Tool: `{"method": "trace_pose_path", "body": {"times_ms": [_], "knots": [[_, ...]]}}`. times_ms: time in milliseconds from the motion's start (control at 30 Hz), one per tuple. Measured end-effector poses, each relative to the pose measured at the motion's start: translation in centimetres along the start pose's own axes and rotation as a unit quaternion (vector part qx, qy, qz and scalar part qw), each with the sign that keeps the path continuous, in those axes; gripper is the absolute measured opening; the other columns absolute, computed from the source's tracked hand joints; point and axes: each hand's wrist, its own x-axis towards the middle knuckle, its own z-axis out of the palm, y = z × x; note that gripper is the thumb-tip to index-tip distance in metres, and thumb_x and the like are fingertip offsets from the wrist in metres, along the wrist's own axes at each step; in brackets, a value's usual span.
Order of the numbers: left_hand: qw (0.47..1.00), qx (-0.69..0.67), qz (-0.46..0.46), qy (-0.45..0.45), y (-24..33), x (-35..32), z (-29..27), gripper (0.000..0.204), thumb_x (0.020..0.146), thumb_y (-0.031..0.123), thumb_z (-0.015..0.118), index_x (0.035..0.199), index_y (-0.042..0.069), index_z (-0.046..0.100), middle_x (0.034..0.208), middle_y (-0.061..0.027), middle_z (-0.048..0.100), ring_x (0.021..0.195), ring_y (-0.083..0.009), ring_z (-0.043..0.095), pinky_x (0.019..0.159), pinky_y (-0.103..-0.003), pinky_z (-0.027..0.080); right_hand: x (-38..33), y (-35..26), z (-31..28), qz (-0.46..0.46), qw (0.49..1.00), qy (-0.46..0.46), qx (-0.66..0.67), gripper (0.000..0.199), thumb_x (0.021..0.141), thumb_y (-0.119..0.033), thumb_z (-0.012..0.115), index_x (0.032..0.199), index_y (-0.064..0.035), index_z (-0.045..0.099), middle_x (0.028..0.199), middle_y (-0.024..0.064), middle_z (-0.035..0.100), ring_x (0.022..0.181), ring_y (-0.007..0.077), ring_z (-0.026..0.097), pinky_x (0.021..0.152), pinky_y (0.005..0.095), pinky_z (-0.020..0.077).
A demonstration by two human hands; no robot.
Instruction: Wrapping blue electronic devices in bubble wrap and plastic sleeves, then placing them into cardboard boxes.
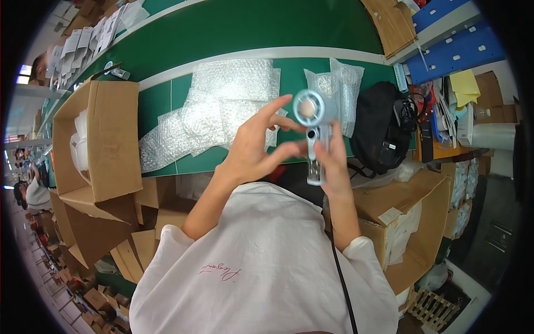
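1. Landmark here is the bubble-wrap pile [231, 78] on the green table [311, 72]. The light-blue handheld gadget [331, 107] is held up just right of that pile.
2. Right hand [335, 158] has it, thumb and fingers closed around the handle on the side facing away from the pile.
3. Its long axis points roughly away from the body: round head far, clear end near.
4. Left hand [251, 149] overlaps the pile's right side in view, fingers spread, gripping nothing; can't tell if its thumb touches the handle.
5. So imo, any left-hand grab comes from the pile side.
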Motion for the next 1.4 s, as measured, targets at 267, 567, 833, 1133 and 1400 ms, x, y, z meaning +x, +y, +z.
{"method": "trace_pose_path", "body": {"times_ms": [267,567,833,1133,1400], "knots": [[0.952,0.288,-0.105,0.019,-6.8,-0.8,-3.5,0.043,0.087,0.026,0.070,0.121,0.003,0.058,0.096,-0.0072,0.065,0.078,-0.0225,0.061,0.072,-0.031,0.049,-3.9,-0.2,-4.5,0.087,0.989,-0.024,-0.118,0.081,0.082,0.004,0.066,0.150,-0.0117,0.025,0.108,0.0139,0.063,0.081,0.0163,0.064,0.074,0.0253,0.0507],[0.871,0.465,-0.158,0.004,-12.3,4.7,-0.7,0.032,0.088,0.032,0.064,0.104,0.004,0.065,0.087,-0.0109,0.066,0.072,-0.0273,0.063,0.064,-0.037,0.051,-3.7,0.1,-3.8,-0.103,0.927,-0.038,-0.357,0.093,0.074,0.011,0.066,0.155,-0.0131,0.025,0.117,0.0167,0.061,0.078,0.0171,0.061,0.076,0.0288,0.0534],[0.897,0.407,-0.174,-0.004,-12.1,6.5,-3.5,0.027,0.086,0.024,0.058,0.079,0.000,0.070,0.069,-0.0126,0.066,0.056,-0.0320,0.059,0.055,-0.037,0.049,-4.2,-1.3,-2.9,-0.067,0.964,0.023,-0.256,0.087,0.078,0.009,0.065,0.154,-0.0105,0.028,0.118,0.0187,0.063,0.088,0.0207,0.066,0.080,0.0318,0.0527],[0.942,0.248,-0.073,0.213,2.1,6.8,-14.5,0.019,0.091,0.023,0.073,0.092,0.004,0.072,0.072,0.0003,0.062,0.058,-0.0063,0.044,0.054,-0.020,0.034,-4.2,-0.9,-5.9,0.045,0.998,0.020,0.032,0.071,0.083,-0.001,0.067,0.145,-0.0029,0.032,0.106,0.0164,0.063,0.082,0.0210,0.066,0.065,0.0297,0.0539],[0.954,0.275,-0.116,0.028,5.5,1.3,-9.1,0.006,0.079,0.000,0.069,0.081,0.001,0.064,0.074,-0.0048,0.062,0.061,-0.0153,0.048,0.059,-0.027,0.042,-2.4,1.1,-8.0,0.112,0.853,-0.276,0.429,0.060,0.089,-0.012,0.065,0.139,-0.0011,0.034,0.089,0.0126,0.059,0.068,0.0170,0.064,0.047,0.0243,0.0489]]}}
